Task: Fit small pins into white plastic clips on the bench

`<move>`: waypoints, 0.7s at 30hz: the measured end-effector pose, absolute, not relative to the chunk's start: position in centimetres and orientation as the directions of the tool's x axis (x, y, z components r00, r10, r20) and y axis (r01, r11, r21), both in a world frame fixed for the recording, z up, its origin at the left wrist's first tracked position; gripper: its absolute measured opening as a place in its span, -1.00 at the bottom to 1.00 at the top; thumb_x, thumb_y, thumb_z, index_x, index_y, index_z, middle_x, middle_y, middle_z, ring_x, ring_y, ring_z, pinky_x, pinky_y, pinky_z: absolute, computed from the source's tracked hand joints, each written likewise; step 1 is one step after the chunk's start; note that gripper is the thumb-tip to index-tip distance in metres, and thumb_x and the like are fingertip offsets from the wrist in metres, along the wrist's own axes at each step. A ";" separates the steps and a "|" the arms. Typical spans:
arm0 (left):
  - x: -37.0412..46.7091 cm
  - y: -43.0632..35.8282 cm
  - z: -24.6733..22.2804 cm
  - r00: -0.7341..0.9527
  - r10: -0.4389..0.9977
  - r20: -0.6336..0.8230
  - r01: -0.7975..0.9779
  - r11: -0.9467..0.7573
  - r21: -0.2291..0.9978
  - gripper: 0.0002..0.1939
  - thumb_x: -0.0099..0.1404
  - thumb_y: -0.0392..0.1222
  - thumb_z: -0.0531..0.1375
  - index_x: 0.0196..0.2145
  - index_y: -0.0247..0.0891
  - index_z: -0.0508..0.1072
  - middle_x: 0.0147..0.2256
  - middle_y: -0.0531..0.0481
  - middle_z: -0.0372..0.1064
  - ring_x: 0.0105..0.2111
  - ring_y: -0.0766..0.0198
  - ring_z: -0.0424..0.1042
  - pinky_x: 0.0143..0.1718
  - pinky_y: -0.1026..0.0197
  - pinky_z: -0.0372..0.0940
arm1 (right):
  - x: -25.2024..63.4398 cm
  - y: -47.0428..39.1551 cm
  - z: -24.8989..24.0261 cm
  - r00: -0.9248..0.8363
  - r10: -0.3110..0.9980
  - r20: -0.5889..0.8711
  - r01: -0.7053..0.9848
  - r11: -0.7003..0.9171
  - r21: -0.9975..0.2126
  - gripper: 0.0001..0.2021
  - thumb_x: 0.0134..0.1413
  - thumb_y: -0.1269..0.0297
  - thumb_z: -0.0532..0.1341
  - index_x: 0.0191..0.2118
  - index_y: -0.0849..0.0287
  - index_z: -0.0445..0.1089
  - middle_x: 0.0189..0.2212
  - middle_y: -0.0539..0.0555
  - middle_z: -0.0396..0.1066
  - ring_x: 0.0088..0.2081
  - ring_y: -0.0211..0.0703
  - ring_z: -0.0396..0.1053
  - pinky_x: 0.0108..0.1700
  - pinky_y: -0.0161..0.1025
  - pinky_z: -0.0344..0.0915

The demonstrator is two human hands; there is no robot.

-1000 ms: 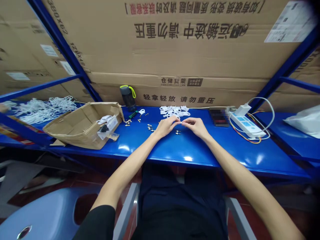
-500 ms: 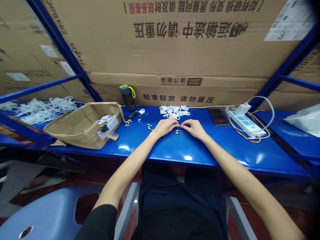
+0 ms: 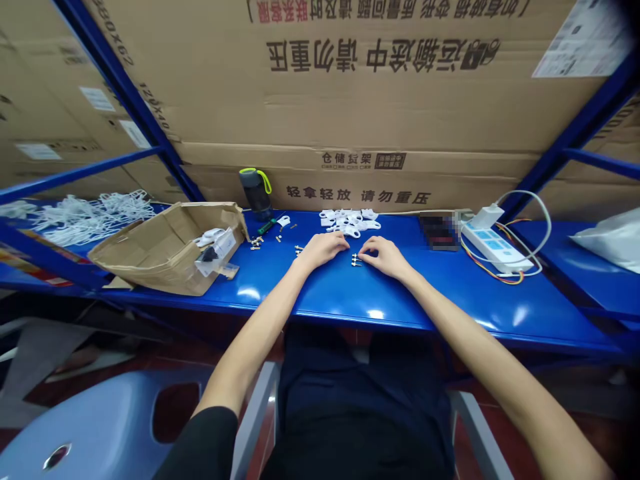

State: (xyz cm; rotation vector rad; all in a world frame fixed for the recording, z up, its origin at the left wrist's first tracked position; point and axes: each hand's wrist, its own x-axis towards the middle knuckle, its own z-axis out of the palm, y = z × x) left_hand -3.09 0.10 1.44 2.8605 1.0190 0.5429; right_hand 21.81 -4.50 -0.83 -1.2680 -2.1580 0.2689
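My right hand is closed in a pinch, its fingertips at a short row of small screw-like parts with pale heads. The fingertips touch or almost touch the nearest part in that row. To the left, my left hand rests on the blue table with fingers curled together; whatever they hold, if anything, is too small to make out. Just beyond both hands lies a pile of white plastic ring-shaped pieces. More small parts are partly hidden behind my left hand.
An open cardboard box with plastic-wrapped items sits left, near a dark bottle, a green-handled screwdriver and loose small fittings. At right are a pixelated dark object and a power strip with cables. White cords lie far left.
My hands have moved apart from where their fingertips met. My right hand has come down to the row of small parts, which now shows one more piece; my left hand has drawn slightly left.
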 end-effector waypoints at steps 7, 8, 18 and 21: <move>-2.9 -0.1 1.5 0.513 0.773 0.373 0.803 -0.586 0.108 -0.67 0.57 -0.15 0.08 0.03 -0.08 0.65 0.01 -0.09 0.54 -0.05 0.10 0.54 -0.24 0.21 0.31 | 21.8 -4.7 -0.3 -0.351 0.854 0.383 0.751 0.502 -0.430 -0.84 0.32 0.17 0.31 -0.20 0.05 0.65 -0.12 0.10 0.59 -0.05 0.01 0.46 0.03 -0.11 0.32; -2.9 -0.1 1.6 0.483 0.790 0.378 0.824 -0.557 0.110 -0.67 0.57 -0.15 0.08 0.03 -0.09 0.65 0.01 -0.09 0.54 -0.05 0.08 0.54 -0.24 0.20 0.30 | 21.9 -4.8 -0.1 -0.328 0.863 0.383 0.775 0.478 -0.414 -0.81 0.34 0.16 0.28 -0.19 0.05 0.65 -0.11 0.10 0.60 -0.04 0.02 0.45 0.03 -0.10 0.31; -2.2 -0.2 1.3 0.464 0.825 0.321 0.855 -0.512 0.079 -0.69 0.55 -0.01 0.16 -0.04 -0.15 0.67 -0.01 -0.14 0.53 0.02 0.02 0.50 -0.23 0.19 0.31 | 24.8 -5.0 1.8 0.025 0.927 0.375 0.962 0.079 -0.260 -0.70 0.38 0.26 0.13 -0.08 0.10 0.64 -0.04 0.24 0.56 0.06 0.20 0.35 0.00 -0.02 0.23; -1.9 -0.3 1.4 0.449 0.840 0.304 0.866 -0.493 0.083 -0.69 0.56 -0.05 0.14 -0.05 -0.16 0.68 -0.01 -0.16 0.53 0.04 0.02 0.49 -0.21 0.18 0.31 | 25.0 -5.2 1.9 0.044 0.941 0.334 0.971 0.038 -0.234 -0.70 0.35 0.29 0.13 -0.10 0.08 0.65 -0.04 0.23 0.55 0.07 0.20 0.34 0.01 0.00 0.22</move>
